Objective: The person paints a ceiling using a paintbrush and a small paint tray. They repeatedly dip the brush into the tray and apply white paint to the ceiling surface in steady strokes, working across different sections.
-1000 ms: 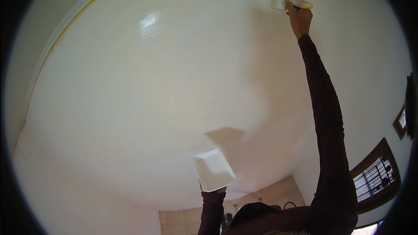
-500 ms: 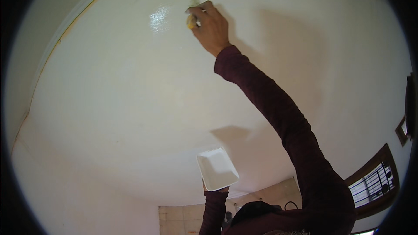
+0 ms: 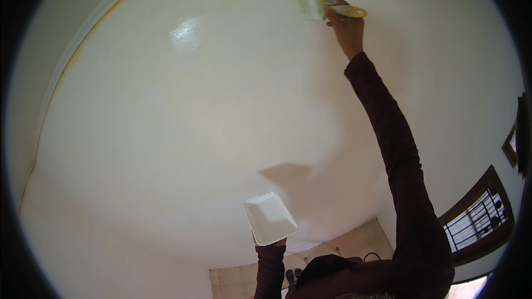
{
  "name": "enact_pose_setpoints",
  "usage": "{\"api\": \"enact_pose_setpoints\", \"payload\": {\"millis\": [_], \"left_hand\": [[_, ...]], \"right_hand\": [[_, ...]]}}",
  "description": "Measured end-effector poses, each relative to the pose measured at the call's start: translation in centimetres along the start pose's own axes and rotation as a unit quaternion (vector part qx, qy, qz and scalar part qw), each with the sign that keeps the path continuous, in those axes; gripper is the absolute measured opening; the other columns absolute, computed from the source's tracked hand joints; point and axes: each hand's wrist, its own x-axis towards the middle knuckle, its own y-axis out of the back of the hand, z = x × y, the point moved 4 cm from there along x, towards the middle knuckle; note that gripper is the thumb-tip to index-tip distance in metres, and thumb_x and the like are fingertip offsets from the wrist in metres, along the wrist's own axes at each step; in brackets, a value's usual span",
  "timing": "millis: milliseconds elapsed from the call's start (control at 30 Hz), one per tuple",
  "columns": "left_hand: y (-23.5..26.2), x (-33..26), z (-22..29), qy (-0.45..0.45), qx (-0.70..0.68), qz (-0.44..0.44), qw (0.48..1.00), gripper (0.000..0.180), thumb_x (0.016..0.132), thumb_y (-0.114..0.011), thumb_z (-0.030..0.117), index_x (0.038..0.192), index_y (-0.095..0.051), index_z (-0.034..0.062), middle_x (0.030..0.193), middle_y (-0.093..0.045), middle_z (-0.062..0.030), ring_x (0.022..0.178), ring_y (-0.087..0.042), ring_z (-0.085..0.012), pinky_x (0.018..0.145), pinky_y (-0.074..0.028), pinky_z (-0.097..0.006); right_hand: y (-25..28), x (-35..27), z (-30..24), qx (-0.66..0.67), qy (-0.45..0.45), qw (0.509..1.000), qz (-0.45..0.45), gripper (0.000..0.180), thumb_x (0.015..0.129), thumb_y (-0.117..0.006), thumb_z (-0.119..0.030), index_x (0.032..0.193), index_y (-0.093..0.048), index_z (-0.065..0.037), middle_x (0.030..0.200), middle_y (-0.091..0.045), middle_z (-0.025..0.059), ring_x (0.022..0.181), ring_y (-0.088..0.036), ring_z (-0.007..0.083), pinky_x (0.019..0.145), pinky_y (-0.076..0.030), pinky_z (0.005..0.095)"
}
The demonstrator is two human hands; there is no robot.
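High on the right of the pale wall [image 3: 210, 111], my right hand [image 3: 348, 29] is closed around a paintbrush [image 3: 349, 11] with a yellowish handle. Its wide, pale green-white bristles point left and lie against the wall. Low in the middle, my left hand [image 3: 270, 242] grips a white rectangular paint tray [image 3: 271, 218] from beneath; most of those fingers are hidden behind it. The tray's inside looks white, and whether it holds paint I cannot tell. A shiny, wet-looking patch [image 3: 185, 34] shows on the wall left of the brush.
A light moulding with a yellow-orange edge [image 3: 94, 27] runs along the wall's upper left. At the lower right is a dark-framed barred window [image 3: 476, 224], with another dark frame [image 3: 510, 147] above it. Tiled floor [image 3: 233, 282] shows below, near dark footwear [image 3: 292, 276].
My right hand has swept the brush to the right across the wall, and the handle now points right. The tray in my left hand has shifted slightly left in the picture.
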Motion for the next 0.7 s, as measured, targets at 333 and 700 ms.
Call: {"api": "enact_pose_setpoints", "payload": {"millis": [333, 700], "left_hand": [[1.4, 0.3, -0.9, 0.019, -0.016, -0.034, 0.999, 0.055, 0.101, -0.048, 0.035, 0.150, -0.032, 0.0147, 0.147, -0.046, -0.0088, 0.131, -0.050, -0.0236, 0.106, -0.045, -0.042], [-0.2, -0.6, -0.1, -0.012, 0.048, 0.012, 0.999, 0.060, 0.096, -0.060, 0.030, 0.147, -0.036, 0.0108, 0.135, -0.055, -0.0119, 0.120, -0.058, -0.0260, 0.100, -0.050, -0.043]], "right_hand": [[4.7, 0.9, -1.2, -0.202, 0.200, 0.953, 0.106, 0.017, 0.087, -0.070, -0.010, 0.104, -0.068, -0.007, 0.096, -0.069, 0.0054, 0.084, -0.068, 0.0180, 0.075, -0.054, 0.0306], [-9.9, -8.5, -7.5, -0.155, 0.212, 0.964, -0.031, 0.034, 0.071, -0.071, 0.002, 0.101, -0.069, -0.015, 0.103, -0.061, 0.0041, 0.090, -0.064, 0.0259, 0.075, -0.054, 0.0369]]}}
